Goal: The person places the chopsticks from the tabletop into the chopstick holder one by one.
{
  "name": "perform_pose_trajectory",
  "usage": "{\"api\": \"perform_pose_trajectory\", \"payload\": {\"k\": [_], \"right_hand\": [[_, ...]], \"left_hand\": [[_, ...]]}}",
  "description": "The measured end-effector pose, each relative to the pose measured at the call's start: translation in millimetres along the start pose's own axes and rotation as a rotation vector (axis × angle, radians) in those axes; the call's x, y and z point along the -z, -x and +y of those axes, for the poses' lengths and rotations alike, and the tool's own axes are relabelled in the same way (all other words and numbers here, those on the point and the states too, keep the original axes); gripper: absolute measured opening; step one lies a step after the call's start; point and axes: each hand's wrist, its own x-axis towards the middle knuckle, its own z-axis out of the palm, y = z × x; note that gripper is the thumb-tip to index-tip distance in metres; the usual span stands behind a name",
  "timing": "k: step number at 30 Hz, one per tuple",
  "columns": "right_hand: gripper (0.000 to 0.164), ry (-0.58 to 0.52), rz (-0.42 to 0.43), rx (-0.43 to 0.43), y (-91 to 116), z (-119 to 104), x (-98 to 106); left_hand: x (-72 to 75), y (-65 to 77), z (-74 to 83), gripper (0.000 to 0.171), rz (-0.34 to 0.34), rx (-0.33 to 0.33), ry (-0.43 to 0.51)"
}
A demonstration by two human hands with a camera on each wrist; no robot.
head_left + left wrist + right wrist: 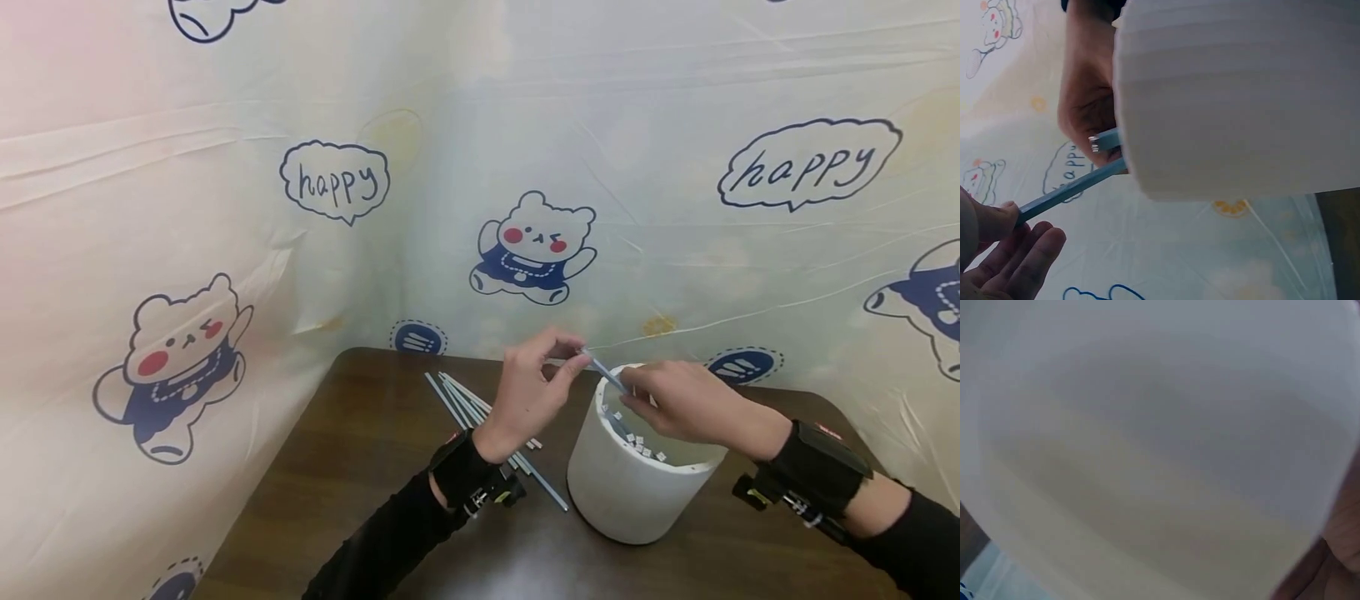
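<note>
Above the far left part of the rim of a white cylindrical container (637,492), my left hand (532,387) pinches one end of a slim light-blue rod (603,371) between thumb and fingers. The rod slants down to my right hand (690,404), whose curled fingers grip near its other end over the container's mouth. In the left wrist view, a second blue piece (1105,140) with a shiny, notched end sticks out by the right hand. The container wall hides part of that grip. Inside the container, several rods show small white square ends (639,447).
Several thin light-blue and white rods (457,402) lie loosely crossed on the dark wooden table (300,500), partly under my left wrist. A printed cloth (435,208) with bears hangs behind and beside the table. The container wall (1147,456) fills most of the right wrist view.
</note>
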Motion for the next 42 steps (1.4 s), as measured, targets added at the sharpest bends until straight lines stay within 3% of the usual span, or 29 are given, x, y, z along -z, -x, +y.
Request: {"api": "perform_pose_trajectory", "payload": {"k": [7,15,19,25,33,37,42], "right_hand": [[0.015,-0.107,-0.165,0.020,-5,11,-1],[0.015,-0.118,-0.309,0.028,-8,15,-7],[0.018,-0.132,-0.350,0.049,-9,16,-11],[0.020,-0.116,-0.393,0.068,-8,19,-19],[0.012,-0.072,-0.447,-0.021,-7,13,-13],[0.020,-0.003,-0.343,-0.080,-4,2,6],[0.030,0.169,0.052,-0.056,6,-24,34]], "left_hand": [[-6.1,10.6,-12.7,0.014,-0.056,0.017,-0.091],[-14.8,21.2,-19.5,0.014,-0.157,0.027,-0.126],[-19.9,25.1,-20.1,0.013,-0.194,-0.002,-0.161],[-25.8,31.4,-22.3,0.018,-0.230,-0.083,-0.289],[-25.1,34.2,-23.0,0.025,-0.241,-0.175,-0.351],[-15.5,33.1,-27.4,0.026,-0.194,-0.194,-0.372],[11.2,27.7,-41.8,0.022,-0.112,-0.118,-0.410]]}}
